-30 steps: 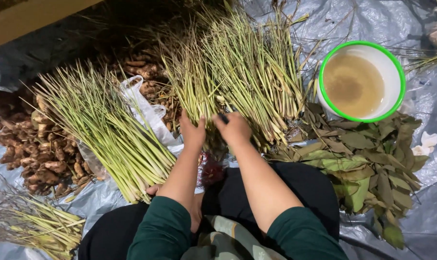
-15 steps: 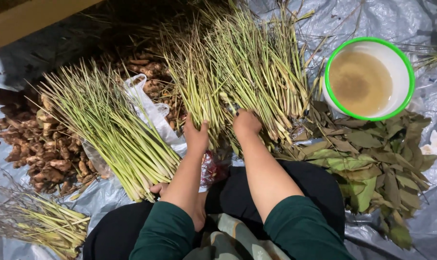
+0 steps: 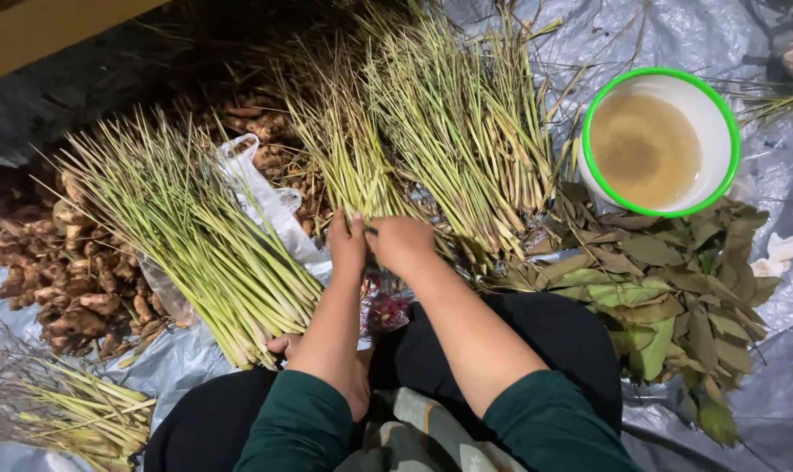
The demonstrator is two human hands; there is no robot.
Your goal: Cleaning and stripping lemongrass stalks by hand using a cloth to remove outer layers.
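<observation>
Green lemongrass bundle (image 3: 431, 131), centre of tarpaulin (image 3: 729, 26): left hand (image 3: 347, 246) and right hand (image 3: 403, 245) both closed on its stalk bases. Risk: loose stalks could slide toward soup bowl (image 3: 660, 142) beside them.

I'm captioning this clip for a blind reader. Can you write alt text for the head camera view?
Seen from above, a seated person's left hand and right hand grip the base of a lemongrass bundle spread on a grey plastic sheet. Another lemongrass bundle and ginger roots lie to the left; a green-rimmed bowl of brownish liquid and dried leaves to the right.
</observation>
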